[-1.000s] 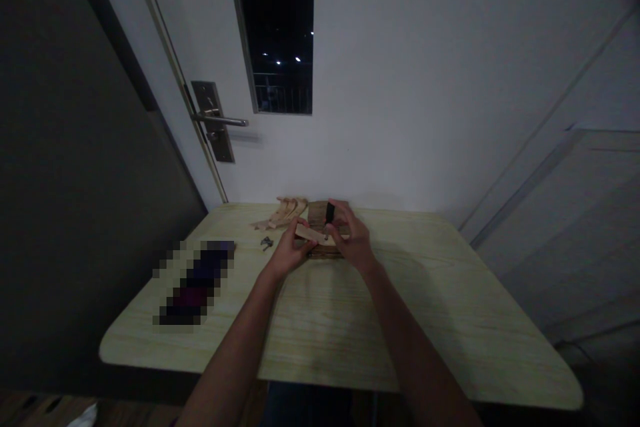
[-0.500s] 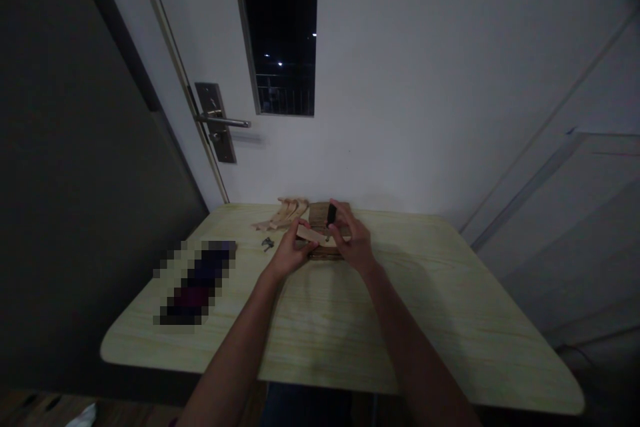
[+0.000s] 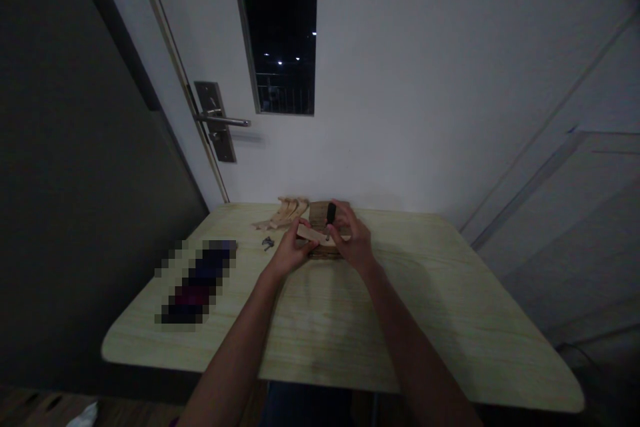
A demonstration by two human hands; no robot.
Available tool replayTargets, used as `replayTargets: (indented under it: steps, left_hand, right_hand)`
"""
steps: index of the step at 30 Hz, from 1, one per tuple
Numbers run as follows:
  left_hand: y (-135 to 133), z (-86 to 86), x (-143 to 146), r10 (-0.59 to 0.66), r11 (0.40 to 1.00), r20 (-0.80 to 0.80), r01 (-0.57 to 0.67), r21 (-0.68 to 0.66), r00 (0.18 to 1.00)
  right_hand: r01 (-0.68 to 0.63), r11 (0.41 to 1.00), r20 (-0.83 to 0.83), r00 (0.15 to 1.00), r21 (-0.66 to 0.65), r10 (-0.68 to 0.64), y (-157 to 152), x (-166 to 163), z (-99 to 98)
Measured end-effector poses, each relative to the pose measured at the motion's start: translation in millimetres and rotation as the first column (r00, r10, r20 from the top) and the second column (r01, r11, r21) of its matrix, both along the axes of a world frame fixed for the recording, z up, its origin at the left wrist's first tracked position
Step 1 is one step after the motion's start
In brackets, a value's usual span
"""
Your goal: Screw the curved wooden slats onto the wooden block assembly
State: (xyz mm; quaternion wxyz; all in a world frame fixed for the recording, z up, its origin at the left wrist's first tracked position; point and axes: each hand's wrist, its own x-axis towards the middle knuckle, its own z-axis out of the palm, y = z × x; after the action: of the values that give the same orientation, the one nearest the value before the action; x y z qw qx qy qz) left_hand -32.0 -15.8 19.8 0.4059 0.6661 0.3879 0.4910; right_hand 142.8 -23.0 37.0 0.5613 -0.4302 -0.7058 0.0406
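My left hand (image 3: pixel 291 250) is closed on the left end of a pale flat wooden piece (image 3: pixel 311 234). My right hand (image 3: pixel 356 240) grips a small screwdriver (image 3: pixel 331 213) by its black handle, which stands nearly upright. Its short metal shank points down at the wood's right part; whether the tip touches cannot be made out. Under and behind both hands lies a brown cardboard-like piece (image 3: pixel 319 213), partly hidden by the fingers. Left of my left hand sits a small heap of dark metal screws or similar hardware (image 3: pixel 268 242).
Several curved pale wooden pieces (image 3: pixel 289 211) lie at the table's back edge. A pixelated dark flat object (image 3: pixel 203 280) rests on the left of the wood-grain table (image 3: pixel 320 320). Behind the table stands a white door with a metal handle (image 3: pixel 225 121) and a narrow window (image 3: pixel 283 27).
The screwdriver handle has turned slightly in my right fingers, and its metal shank shows more. My left hand and the wooden piece have hardly moved.
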Motion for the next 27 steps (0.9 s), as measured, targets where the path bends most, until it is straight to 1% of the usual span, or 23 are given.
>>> replayTargets:
  steps: [3,5,9,12,14,22,25,27]
  left_hand:
    - [0.1,0.1,0.1,0.003,1.0,0.008,-0.003,-0.012,1.0]
    - [-0.4,1.8,0.1,0.004,1.0,-0.005,-0.004,-0.006,1.0]
    - [-2.2,6.9,0.1,0.017,1.0,-0.024,-0.016,0.014,1.0]
    - [-3.2,9.0,0.3,0.005,1.0,-0.016,-0.005,-0.002,1.0]
    - [-3.2,9.4,0.3,0.007,1.0,-0.017,-0.007,-0.006,1.0]
    - [-2.6,7.6,0.2,-0.001,1.0,0.009,0.001,-0.02,1.0]
    - [-2.1,6.4,0.0,0.008,1.0,0.007,-0.008,-0.012,1.0]
    - [-1.0,5.8,-0.2,0.012,1.0,-0.006,-0.012,-0.007,1.0]
  right_hand:
    - [0.044,0.998,-0.025,0.999,-0.034,-0.045,1.1,-1.2,-0.7]
    - [0.047,0.998,-0.022,0.999,-0.049,-0.048,1.3,-1.5,-0.1]
    - [0.016,0.999,0.003,1.0,-0.039,-0.016,0.7,0.3,2.5]
    - [-0.029,1.0,0.044,0.999,-0.009,0.029,0.4,2.1,3.3]
    - [-0.039,0.999,0.048,0.998,-0.013,0.039,0.6,2.6,3.1]
    - [0.005,0.997,-0.008,1.0,-0.082,-0.005,2.2,0.5,1.3]
    - [0.045,0.996,-0.019,0.999,-0.082,-0.047,2.4,-0.4,0.8]
    - [0.043,0.997,-0.005,0.999,-0.058,-0.043,2.0,-0.5,1.3]
